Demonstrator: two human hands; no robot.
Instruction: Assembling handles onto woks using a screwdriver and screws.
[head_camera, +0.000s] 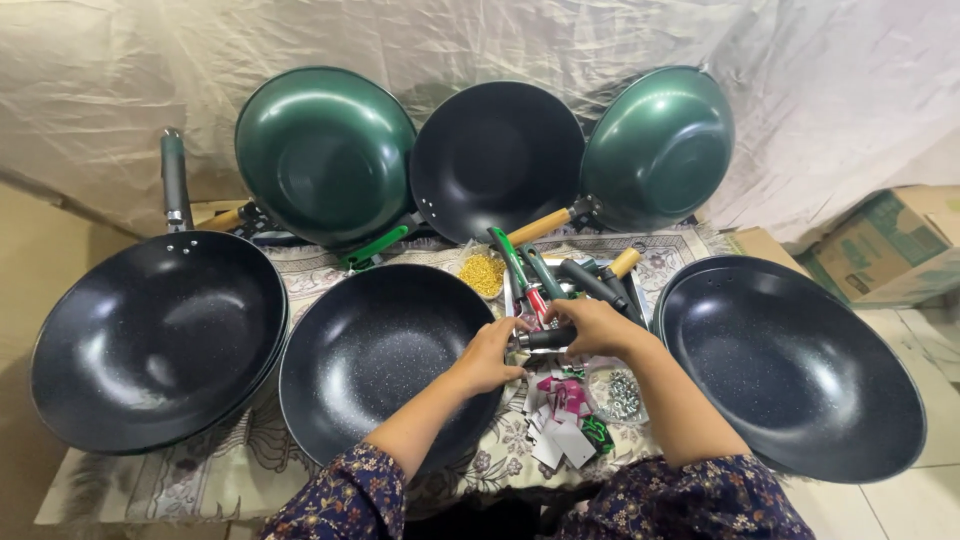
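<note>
Dark handle (548, 338) lies level btwn both hands, just past the right rim of the middle black wok (385, 365). Right hand (592, 327) is closed round its right end; left hand (490, 352) pinches the left end w/ fingertips, right at the wok rim. Behind the hands: tray of loose handles (570, 275), green, black & wooden, plus a small bag of yellow bits (483, 273). Below: pile of pink/white tags (562, 418) and a bag of screws (624, 393) on the patterned cloth (160, 480). Black woks left (160, 340) & right (795, 370); three more propped vs the sheet at back
</note>
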